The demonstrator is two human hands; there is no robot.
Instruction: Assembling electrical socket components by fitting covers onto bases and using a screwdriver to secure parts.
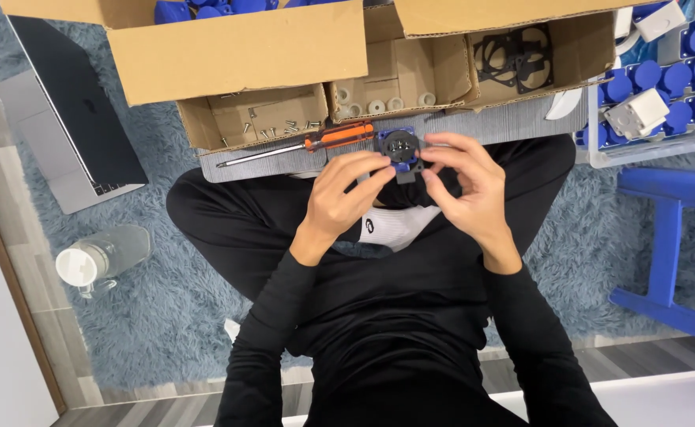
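— Where's the blue-and-black socket part (400, 150)?
— Pinched between your fingertips: your left hand (339, 198) grips its near-left edge, your right hand (464, 186) its right side.
— Beyond your fingers?
— An orange-handled screwdriver (300, 146) just past your left fingertips, then the cardboard box (284, 55) with screws (276, 126).

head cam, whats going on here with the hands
A person sits cross-legged on a blue-grey rug and holds a small blue and black part between both hands: the left hand grips it from one side, the right hand from the other. Just beyond, a screwdriver with an orange handle lies on a grey mat. Behind it stands a cardboard box with compartments of screws, white rings and black gaskets.
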